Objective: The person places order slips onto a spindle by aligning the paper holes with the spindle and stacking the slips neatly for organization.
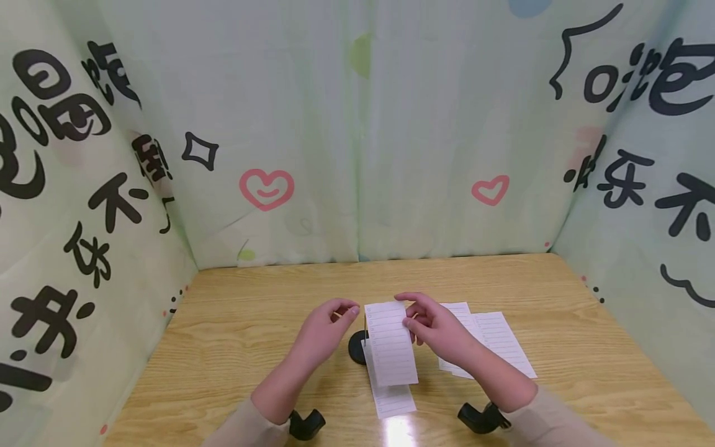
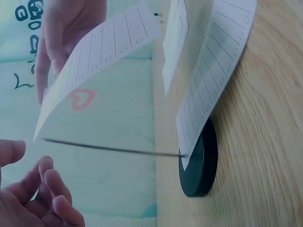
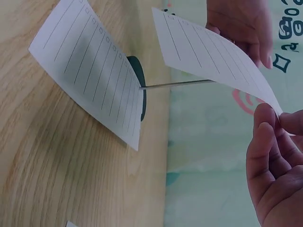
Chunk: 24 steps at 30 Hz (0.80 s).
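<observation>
Thumb and fingers of my right hand (image 1: 438,326) pinch a lined white paper slip (image 1: 393,351) with small checkboxes by its edge. The slip hangs in a gentle curve above the table, its far end at the tip of a thin metal spike (image 2: 113,149). That spike rises from the round black base (image 1: 355,349) of a bill spike. Low on it, a second lined slip (image 2: 215,61) sits tilted over the base, pierced near one end. Left of the raised slip, my left hand (image 1: 326,329) hovers near the spike's tip, fingers loosely bent, holding nothing.
Several more lined slips (image 1: 503,341) lie overlapping on the wooden table (image 1: 251,323), right of the bill spike and partly behind my right forearm. A printed curtain (image 1: 357,155) encloses the table at the back and both sides.
</observation>
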Tool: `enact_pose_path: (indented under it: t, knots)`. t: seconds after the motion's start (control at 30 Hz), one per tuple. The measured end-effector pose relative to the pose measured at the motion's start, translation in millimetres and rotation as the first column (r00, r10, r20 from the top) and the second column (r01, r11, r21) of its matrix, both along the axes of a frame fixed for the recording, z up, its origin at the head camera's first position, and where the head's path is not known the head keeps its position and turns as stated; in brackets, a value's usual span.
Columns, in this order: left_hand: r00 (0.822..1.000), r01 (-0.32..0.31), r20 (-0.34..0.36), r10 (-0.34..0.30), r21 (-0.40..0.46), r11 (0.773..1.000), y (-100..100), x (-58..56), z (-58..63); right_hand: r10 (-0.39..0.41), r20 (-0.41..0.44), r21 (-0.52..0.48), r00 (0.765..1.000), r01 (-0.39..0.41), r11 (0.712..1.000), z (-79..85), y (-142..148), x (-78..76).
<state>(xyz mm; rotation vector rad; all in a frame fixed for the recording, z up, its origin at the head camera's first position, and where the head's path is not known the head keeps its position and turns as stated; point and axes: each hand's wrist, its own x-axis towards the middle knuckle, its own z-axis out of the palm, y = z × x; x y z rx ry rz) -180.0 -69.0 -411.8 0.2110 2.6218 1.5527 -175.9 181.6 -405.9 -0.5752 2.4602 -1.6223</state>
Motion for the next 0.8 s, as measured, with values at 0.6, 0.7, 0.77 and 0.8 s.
enact_pose_path:
  t: [0.6, 0.7, 0.77, 0.8]
  knots:
    - [0.999, 0.008, 0.051, -0.014, 0.124, 0.992, 20.1, -4.2, -3.9, -0.009, 0.009, 0.014, 1.0, 0.009, 1.0, -7.6, -6.0, -2.6]
    - [0.999, 0.008, 0.052, -0.015, 0.133, 0.991, 20.6, -4.8, -4.0, -0.012, 0.014, 0.008, 1.0, 0.012, 1.0, -7.4, -6.3, -2.9]
    - [0.998, 0.004, 0.055, -0.012, 0.134, 0.991, 20.6, -4.9, -3.9, -0.008, 0.018, 0.005, 1.0, 0.008, 1.0, -7.2, -6.5, -3.1]
    - [0.998, 0.002, 0.059, -0.01, 0.137, 0.991, 20.6, -4.9, -3.8, -0.006, 0.021, 0.003, 1.0, 0.006, 1.0, -7.1, -6.6, -3.1]
